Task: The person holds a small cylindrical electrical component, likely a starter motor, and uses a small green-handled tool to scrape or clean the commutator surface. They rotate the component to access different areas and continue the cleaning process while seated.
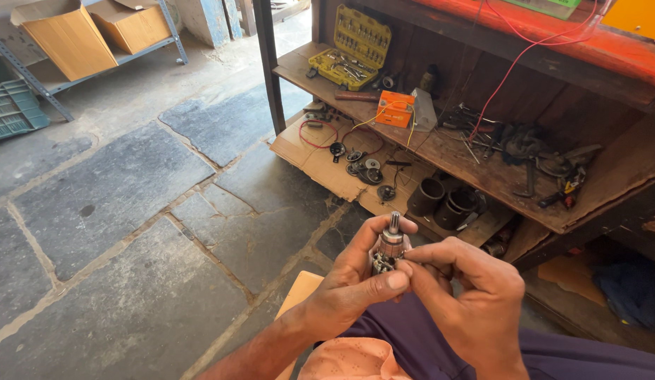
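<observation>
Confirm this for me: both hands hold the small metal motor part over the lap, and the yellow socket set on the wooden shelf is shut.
One thing is wrong: the yellow socket set on the wooden shelf lies open, its lid raised and the sockets showing, as the head view shows. The rest stands: the left hand and right hand both hold the small metal motor part over the lap.

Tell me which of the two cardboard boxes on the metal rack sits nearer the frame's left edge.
The larger tan cardboard box, tipped with its flaps open at the top-left corner. The smaller brown cardboard box sits to its right on the same grey metal rack.
</observation>
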